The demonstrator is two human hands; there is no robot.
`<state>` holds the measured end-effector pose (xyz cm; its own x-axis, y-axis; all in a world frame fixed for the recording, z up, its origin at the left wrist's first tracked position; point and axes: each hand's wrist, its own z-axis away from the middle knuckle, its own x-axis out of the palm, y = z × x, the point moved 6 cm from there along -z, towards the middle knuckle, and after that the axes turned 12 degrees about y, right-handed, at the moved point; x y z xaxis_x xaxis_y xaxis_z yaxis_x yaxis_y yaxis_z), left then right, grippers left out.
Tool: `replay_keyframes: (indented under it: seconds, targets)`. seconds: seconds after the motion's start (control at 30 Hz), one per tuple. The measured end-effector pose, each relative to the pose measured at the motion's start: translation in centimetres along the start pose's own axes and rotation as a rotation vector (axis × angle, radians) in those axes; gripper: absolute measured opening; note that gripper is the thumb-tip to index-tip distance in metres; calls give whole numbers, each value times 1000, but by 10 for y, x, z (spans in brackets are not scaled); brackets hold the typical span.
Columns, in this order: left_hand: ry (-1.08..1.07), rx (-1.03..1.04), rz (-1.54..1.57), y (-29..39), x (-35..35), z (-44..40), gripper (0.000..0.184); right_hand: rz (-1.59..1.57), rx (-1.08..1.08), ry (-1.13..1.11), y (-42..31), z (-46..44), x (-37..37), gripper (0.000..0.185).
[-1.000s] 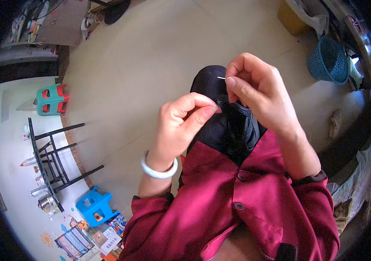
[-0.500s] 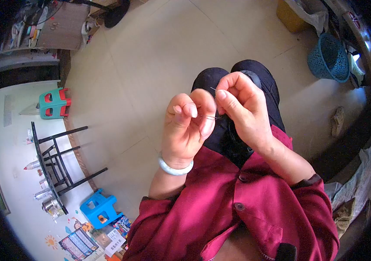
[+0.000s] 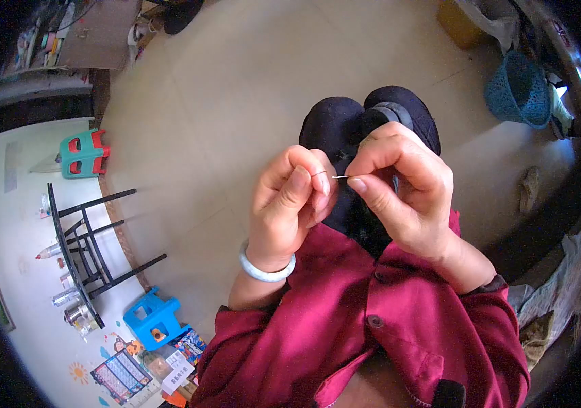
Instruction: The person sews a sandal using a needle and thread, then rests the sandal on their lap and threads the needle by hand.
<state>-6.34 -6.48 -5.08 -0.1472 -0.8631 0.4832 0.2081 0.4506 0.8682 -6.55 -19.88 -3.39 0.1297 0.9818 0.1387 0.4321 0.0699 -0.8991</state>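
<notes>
My right hand [image 3: 406, 183] pinches a thin silvery needle [image 3: 339, 177] between thumb and index finger, its free end pointing left. My left hand [image 3: 288, 200], with a pale bangle on the wrist, is closed in a pinch on a fine dark thread [image 3: 320, 173] that shows at the index fingertip. The needle's end and the left fingertips are very close together; whether the thread touches the needle is too small to tell. Both hands are above my lap in dark trousers [image 3: 331, 126]. A round dark object [image 3: 389, 115] rests by the right knee, partly hidden behind my right hand.
A blue mesh basket [image 3: 518, 92] stands on the floor at the upper right, near a slipper [image 3: 528, 189]. To the left are a black-legged table [image 3: 93, 241] with bottles and jars, a blue stool [image 3: 156, 319] and a green and red stool [image 3: 85, 154].
My right hand has turned and lowered, so the needle now lies level, pointing left. My left fingers have drawn closer together around the thread, near the needle's end.
</notes>
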Motion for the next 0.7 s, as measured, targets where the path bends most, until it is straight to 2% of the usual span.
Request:
replay_keyframes:
  seconds: [0.17, 0.6, 0.7]
  targets:
    - [-29, 10, -51, -1, 3, 3, 28, 28, -117, 13, -7, 3, 3, 13]
    - [-36, -41, -16, -3, 4, 5, 28, 87, -199, 45, -6, 1, 3, 18]
    - [48, -52, -93, -3, 5, 3, 34, 100, -217, 54, -7, 1, 2, 18]
